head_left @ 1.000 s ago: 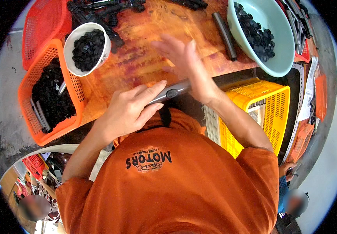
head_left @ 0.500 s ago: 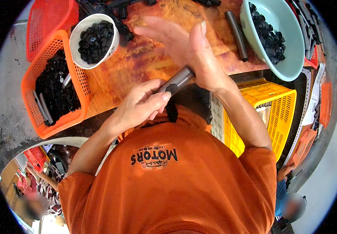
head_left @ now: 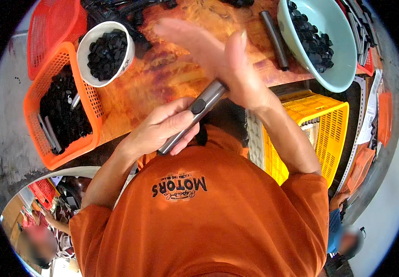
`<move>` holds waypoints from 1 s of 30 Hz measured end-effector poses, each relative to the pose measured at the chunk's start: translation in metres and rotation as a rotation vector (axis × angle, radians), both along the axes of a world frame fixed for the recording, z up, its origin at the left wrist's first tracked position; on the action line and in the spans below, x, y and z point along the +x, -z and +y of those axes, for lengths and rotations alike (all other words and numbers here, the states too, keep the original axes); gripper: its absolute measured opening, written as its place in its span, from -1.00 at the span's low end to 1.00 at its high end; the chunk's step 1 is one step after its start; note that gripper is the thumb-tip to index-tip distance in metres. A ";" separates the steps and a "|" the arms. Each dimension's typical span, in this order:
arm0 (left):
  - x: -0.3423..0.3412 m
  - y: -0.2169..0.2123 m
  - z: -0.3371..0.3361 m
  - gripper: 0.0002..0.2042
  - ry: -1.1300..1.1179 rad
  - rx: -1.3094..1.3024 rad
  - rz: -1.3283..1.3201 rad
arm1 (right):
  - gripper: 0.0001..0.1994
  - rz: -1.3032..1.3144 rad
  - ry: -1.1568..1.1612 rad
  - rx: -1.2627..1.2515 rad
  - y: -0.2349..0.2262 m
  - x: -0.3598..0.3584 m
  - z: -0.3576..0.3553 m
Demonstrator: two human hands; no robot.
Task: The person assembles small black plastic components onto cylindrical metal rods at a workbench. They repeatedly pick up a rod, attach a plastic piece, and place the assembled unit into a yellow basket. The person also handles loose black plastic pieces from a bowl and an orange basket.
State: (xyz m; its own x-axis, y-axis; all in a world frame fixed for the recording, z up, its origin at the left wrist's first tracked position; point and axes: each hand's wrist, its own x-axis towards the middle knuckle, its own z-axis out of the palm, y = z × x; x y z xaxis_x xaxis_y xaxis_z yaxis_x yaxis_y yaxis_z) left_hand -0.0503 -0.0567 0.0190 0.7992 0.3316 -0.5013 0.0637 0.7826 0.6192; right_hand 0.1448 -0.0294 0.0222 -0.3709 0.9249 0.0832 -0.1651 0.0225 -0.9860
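Observation:
My left hand (head_left: pixel 165 124) is closed around a dark grey tube (head_left: pixel 212 95) that slants up to the right, with its lower end showing below my fingers. A black oval piece (head_left: pixel 198 106) sits on the tube's side, just above my left thumb. My right hand (head_left: pixel 232 64) is open, thumb raised and fingers stretched to the left, somewhat blurred. The base of its palm is at the tube's upper end; whether it presses there I cannot tell.
A white bowl (head_left: pixel 129 60) and an orange basket (head_left: pixel 99 111) hold small black parts at left, by a red basket (head_left: pixel 54 41). At right stand a light blue bowl (head_left: pixel 349 55) of black parts, another dark tube (head_left: pixel 274 40) and a yellow crate (head_left: pixel 335 138). Two people sit nearby.
The tube's lower end now shows below my left hand. My left thumb is lower, leaving the black oval piece exposed. The right hand's fingers are more blurred, and the whole view has shifted slightly.

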 end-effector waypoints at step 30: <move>0.006 0.015 0.004 -0.64 -0.284 0.963 0.193 | -0.27 0.274 0.289 -0.254 0.012 0.029 -0.035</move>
